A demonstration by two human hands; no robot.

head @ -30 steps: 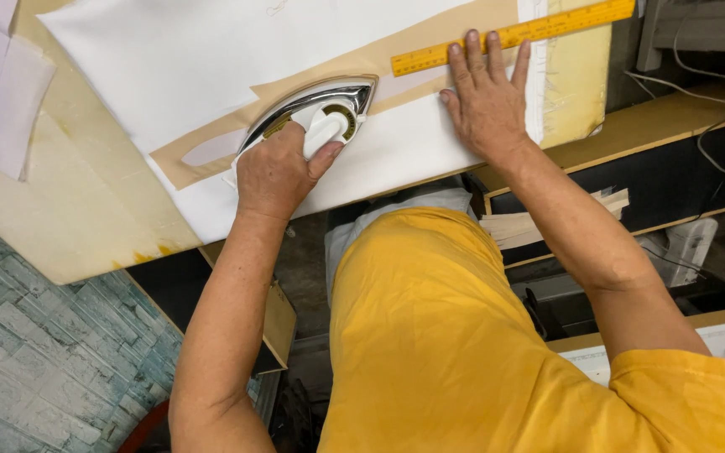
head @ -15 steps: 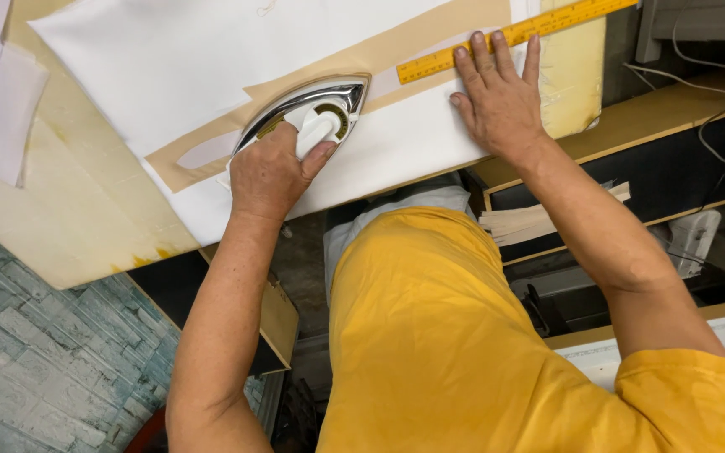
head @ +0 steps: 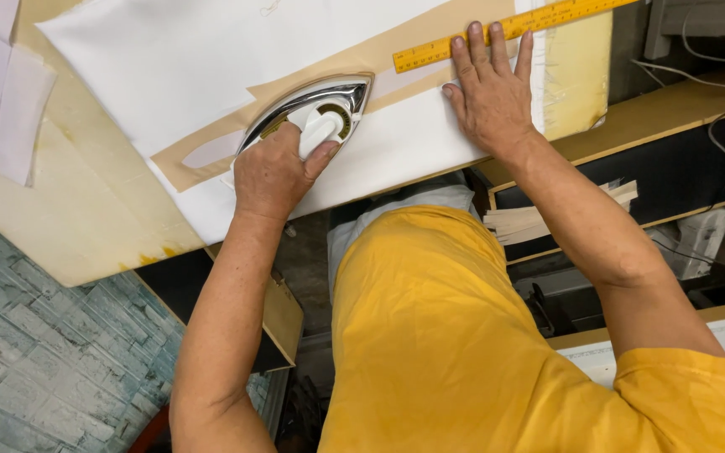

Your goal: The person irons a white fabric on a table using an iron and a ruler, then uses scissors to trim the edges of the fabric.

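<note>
The left hand (head: 272,172) is wrapped tight round the white handle of a chrome-bodied clothes iron (head: 316,105), which sits flat on a tan paper strip (head: 354,63) laid across white cloth (head: 169,59) on the cream-covered bench (head: 86,218). The right hand (head: 490,96) lies spread, palm down, on the cloth just beside the iron's tip, fingertips touching a yellow ruler (head: 505,29).

You are in a tailoring workshop: a padded pressing table (head: 86,226) carries white fabric (head: 169,75), a chrome iron (head: 312,113) at centre, a yellow ruler (head: 505,29) at upper right, and paper strips (head: 539,220) shelved below.
</note>
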